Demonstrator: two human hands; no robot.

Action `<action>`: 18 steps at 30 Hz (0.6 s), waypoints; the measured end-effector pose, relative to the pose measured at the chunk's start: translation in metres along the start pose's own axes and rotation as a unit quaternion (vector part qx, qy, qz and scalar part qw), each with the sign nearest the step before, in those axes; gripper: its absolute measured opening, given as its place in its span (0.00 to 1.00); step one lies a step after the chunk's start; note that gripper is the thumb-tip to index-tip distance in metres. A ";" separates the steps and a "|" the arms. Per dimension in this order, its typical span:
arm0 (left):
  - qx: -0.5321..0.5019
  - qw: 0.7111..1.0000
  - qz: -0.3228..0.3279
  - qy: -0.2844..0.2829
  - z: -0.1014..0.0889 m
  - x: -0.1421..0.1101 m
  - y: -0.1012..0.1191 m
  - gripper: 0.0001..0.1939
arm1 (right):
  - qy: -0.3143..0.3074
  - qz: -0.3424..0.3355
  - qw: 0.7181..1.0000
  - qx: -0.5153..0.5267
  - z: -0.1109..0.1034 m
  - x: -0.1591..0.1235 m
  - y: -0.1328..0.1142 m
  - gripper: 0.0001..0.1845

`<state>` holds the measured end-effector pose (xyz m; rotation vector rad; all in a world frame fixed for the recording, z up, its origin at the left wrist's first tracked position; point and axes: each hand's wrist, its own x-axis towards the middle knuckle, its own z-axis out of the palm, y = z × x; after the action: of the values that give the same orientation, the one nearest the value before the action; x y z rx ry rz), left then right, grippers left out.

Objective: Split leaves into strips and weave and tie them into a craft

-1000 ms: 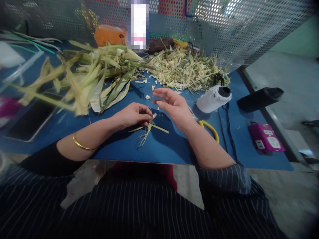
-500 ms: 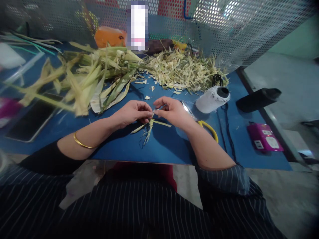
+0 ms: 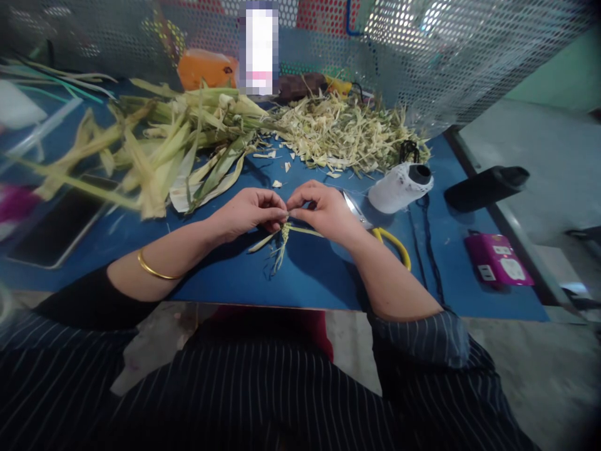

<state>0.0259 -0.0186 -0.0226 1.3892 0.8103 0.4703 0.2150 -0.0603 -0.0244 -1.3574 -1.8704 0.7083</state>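
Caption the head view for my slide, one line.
Left hand pinching a small braided piece, right hand close beside it, over a blue table.

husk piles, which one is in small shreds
The right pile, nearer the white thread cone: it is short, thin scraps, while the left pile is long, broad strips.

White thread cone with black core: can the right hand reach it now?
Probably yes, once its pinch opens: the cone sits near the right hand, with only yellow-handled metal scissors lying low between.
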 end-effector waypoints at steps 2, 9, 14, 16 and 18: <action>-0.001 1.000 0.001 -0.004 0.000 0.000 -0.001 0.04 | 0.007 -0.011 1.000 -0.011 0.002 0.000 0.002 0.04; 0.000 1.000 0.000 0.001 -0.001 0.001 -0.001 0.05 | 0.001 -0.025 0.999 -0.036 0.004 -0.001 0.001 0.05; 0.009 1.000 -0.016 0.017 -0.001 0.001 0.001 0.05 | -0.010 -0.032 0.999 -0.038 0.002 -0.001 -0.002 0.07; 0.004 1.000 -0.020 0.022 -0.002 0.001 0.001 0.05 | -0.012 -0.031 0.999 -0.036 0.000 0.000 -0.003 0.07; -0.003 0.999 -0.021 0.023 -0.002 0.001 0.000 0.05 | -0.013 -0.030 0.999 -0.029 0.000 0.000 -0.004 0.07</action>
<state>0.0250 -0.0167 -0.0224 1.3574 0.8743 0.4730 0.2128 -0.0616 -0.0213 -1.3270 -1.9579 0.6490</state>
